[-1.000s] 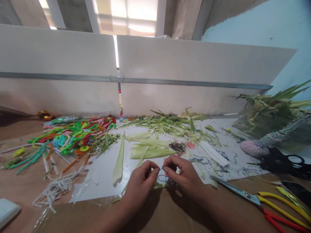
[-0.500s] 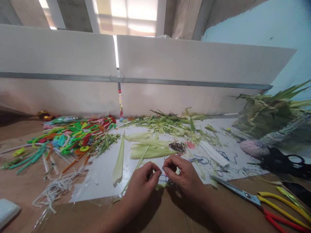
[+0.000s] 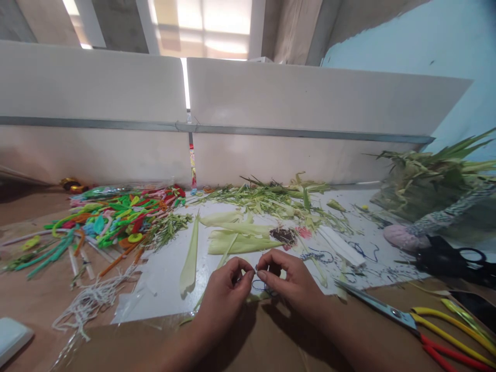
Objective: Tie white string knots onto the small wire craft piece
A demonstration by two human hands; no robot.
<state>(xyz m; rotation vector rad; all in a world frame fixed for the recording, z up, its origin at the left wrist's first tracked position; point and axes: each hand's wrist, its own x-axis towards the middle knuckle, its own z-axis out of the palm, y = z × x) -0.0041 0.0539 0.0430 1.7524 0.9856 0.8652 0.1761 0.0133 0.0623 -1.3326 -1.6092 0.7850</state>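
My left hand (image 3: pixel 230 287) and my right hand (image 3: pixel 290 276) meet fingertip to fingertip above the white sheet, both in a pinch. A thin dark blue thread (image 3: pixel 260 285) runs from the pinched fingertips and loops beneath them; its ends are hidden. Just beyond my fingers lie pale green corn husks (image 3: pixel 240 243) and a small dark brown clump (image 3: pixel 283 235), with a pink piece (image 3: pixel 303 232) beside it. More dark blue thread (image 3: pixel 320 254) is tangled to the right of my right hand.
Scissors with yellow and red handles (image 3: pixel 395 312) lie at the right, near black-handled scissors (image 3: pixel 470 254). Colourful pipe cleaners (image 3: pixel 116 217) and white string (image 3: pixel 91 299) are heaped at the left. Husk scraps (image 3: pixel 267 196) line the back, before a white panel (image 3: pixel 310 98).
Both hands have shifted slightly left, their fingertips still together. The blue thread loop beneath them shows a little differently. Everything else on the table stays put.
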